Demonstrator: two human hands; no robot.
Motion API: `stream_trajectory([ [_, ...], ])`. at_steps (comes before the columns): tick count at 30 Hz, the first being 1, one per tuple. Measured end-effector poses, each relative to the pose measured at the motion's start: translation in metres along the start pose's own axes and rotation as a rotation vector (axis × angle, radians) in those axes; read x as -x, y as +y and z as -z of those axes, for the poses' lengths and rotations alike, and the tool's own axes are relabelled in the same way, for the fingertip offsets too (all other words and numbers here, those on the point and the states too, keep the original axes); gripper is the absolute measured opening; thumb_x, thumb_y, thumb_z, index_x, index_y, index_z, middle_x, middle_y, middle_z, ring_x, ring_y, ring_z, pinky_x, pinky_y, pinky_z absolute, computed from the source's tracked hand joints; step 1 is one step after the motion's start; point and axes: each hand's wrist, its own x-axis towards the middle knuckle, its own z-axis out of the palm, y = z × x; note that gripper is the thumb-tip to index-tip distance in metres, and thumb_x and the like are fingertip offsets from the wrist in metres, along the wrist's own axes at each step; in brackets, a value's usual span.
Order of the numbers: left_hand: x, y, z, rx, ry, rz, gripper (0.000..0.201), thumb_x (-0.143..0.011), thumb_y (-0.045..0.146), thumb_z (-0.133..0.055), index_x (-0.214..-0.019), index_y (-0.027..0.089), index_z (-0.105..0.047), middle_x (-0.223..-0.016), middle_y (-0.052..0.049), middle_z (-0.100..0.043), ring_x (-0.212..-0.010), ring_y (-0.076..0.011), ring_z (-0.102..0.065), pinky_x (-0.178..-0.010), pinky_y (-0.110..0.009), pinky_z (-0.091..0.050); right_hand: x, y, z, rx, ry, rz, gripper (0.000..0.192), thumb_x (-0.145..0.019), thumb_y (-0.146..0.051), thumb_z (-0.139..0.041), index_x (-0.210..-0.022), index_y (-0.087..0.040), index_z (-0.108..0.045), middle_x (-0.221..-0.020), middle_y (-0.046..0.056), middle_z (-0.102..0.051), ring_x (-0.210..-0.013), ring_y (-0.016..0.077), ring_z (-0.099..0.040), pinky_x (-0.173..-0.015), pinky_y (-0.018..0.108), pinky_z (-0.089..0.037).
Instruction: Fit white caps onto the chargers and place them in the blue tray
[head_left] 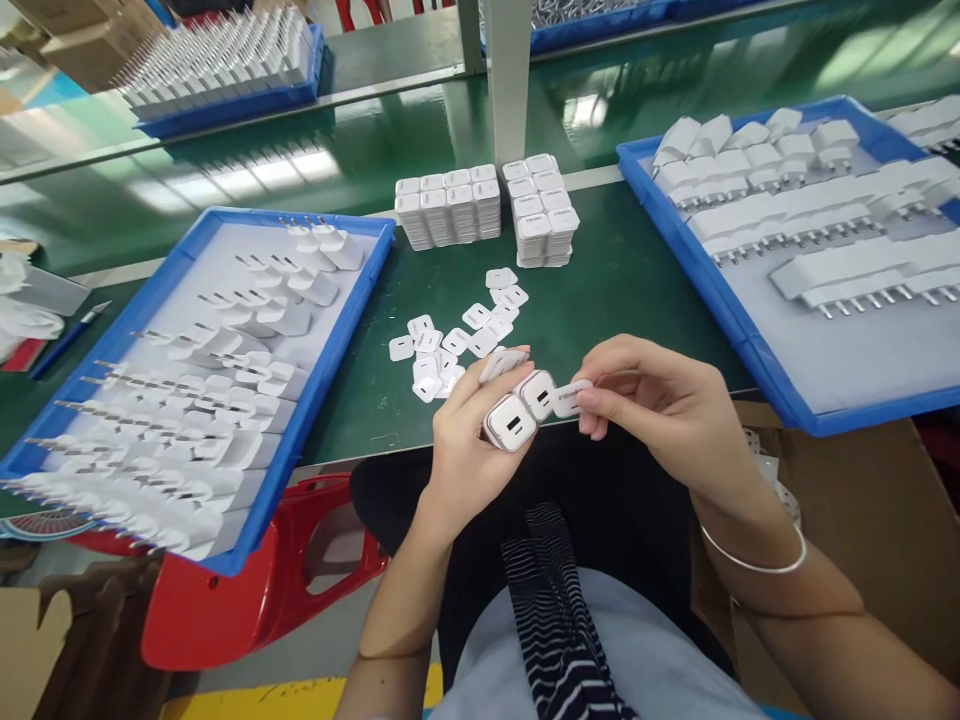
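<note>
My left hand [461, 445] is closed around two white plug chargers [511, 424], held side by side with their port faces turned up. A few thin white plates [501, 364] also sit at the fingers of this hand. Between thumb and fingers, my right hand [667, 405] pinches one thin white plate [568, 398] with small dark print on it. That plate's left edge is right beside the farther charger; whether they touch I cannot tell. Just beyond my left hand, several loose white plates [455, 342] with small slots lie scattered on the green tabletop [600, 300].
Neat stacks of white plates [450, 215] and printed plates [541, 215] stand behind. A blue tray [330, 330] of pinned chargers is on the left, another blue tray [720, 300] on the right. A white post [508, 80] rises behind the stacks. A red stool [217, 610] stands lower left.
</note>
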Motion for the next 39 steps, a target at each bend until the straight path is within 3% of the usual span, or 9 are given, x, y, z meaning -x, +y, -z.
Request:
stream_trajectory([
  [4,0.001,0.002,0.001,0.013,-0.005,0.007,0.044,-0.079,0.009,-0.081,-0.121,0.018,-0.072,-0.132,-0.012,-0.070,-0.120,-0.0244,-0.071,-0.103,-0.036,-0.060,-0.002,0.009,-0.008,-0.176,-0.030,-0.091,0.013,-0.083,-0.015,-0.083,-0.093,-0.020,-0.076,-0.072,-0.003,-0.067,-0.055,0.0087,-0.067,-0.050,0.018,-0.058],
  [7,0.002,0.003,0.001,0.020,-0.002,0.014,0.046,-0.077,0.009,-0.083,-0.121,0.017,-0.072,-0.131,-0.012,-0.071,-0.119,-0.0243,-0.071,-0.103,-0.035,-0.060,-0.004,0.014,-0.013,-0.204,0.004,-0.054,0.015,-0.080,-0.014,-0.085,-0.093,-0.019,-0.078,-0.082,-0.001,-0.068,-0.055,0.0082,-0.067,-0.050,0.019,-0.059],
  [11,0.003,0.002,0.001,0.017,0.008,0.020,0.045,-0.078,0.009,-0.082,-0.121,0.018,-0.073,-0.131,-0.012,-0.071,-0.118,-0.0243,-0.071,-0.102,-0.036,-0.061,-0.005,0.016,-0.018,-0.195,0.020,-0.011,0.011,-0.082,-0.015,-0.083,-0.091,-0.020,-0.080,-0.089,0.001,-0.066,-0.055,0.0079,-0.068,-0.049,0.021,-0.059],
  [18,0.004,0.002,0.001,-0.008,0.028,-0.007,0.043,-0.081,0.010,-0.080,-0.122,0.019,-0.072,-0.130,-0.011,-0.071,-0.118,-0.0241,-0.071,-0.102,-0.038,-0.061,-0.004,0.015,-0.022,-0.149,0.075,0.043,0.012,-0.082,-0.011,-0.081,-0.091,-0.020,-0.080,-0.087,0.000,-0.067,-0.053,0.0078,-0.067,-0.045,0.021,-0.059],
  [24,0.004,0.005,0.001,-0.049,0.024,-0.005,0.041,-0.083,0.012,-0.078,-0.123,0.022,-0.072,-0.133,-0.010,-0.070,-0.117,-0.0248,-0.072,-0.101,-0.040,-0.062,-0.002,0.013,-0.027,-0.095,0.120,0.043,0.007,-0.083,-0.019,-0.082,-0.088,-0.019,-0.078,-0.082,0.000,-0.064,-0.053,0.0082,-0.065,-0.045,0.022,-0.059],
  [33,0.005,0.005,0.001,-0.061,0.024,-0.032,0.040,-0.084,0.012,-0.077,-0.123,0.022,-0.071,-0.133,-0.010,-0.070,-0.119,-0.0245,-0.071,-0.101,-0.040,-0.061,-0.002,0.012,-0.021,-0.092,0.062,-0.008,0.019,-0.077,-0.024,-0.089,-0.092,-0.018,-0.077,-0.087,0.000,-0.066,-0.055,0.0080,-0.066,-0.048,0.021,-0.060],
  [39,0.006,0.006,0.000,-0.052,0.032,-0.059,0.041,-0.083,0.011,-0.078,-0.123,0.020,-0.071,-0.132,-0.011,-0.071,-0.118,-0.0238,-0.071,-0.100,-0.039,-0.062,-0.001,0.012,-0.019,-0.123,0.064,-0.091,0.032,-0.071,-0.029,-0.093,-0.093,-0.017,-0.074,-0.079,-0.002,-0.064,-0.053,0.0088,-0.066,-0.046,0.019,-0.059],
])
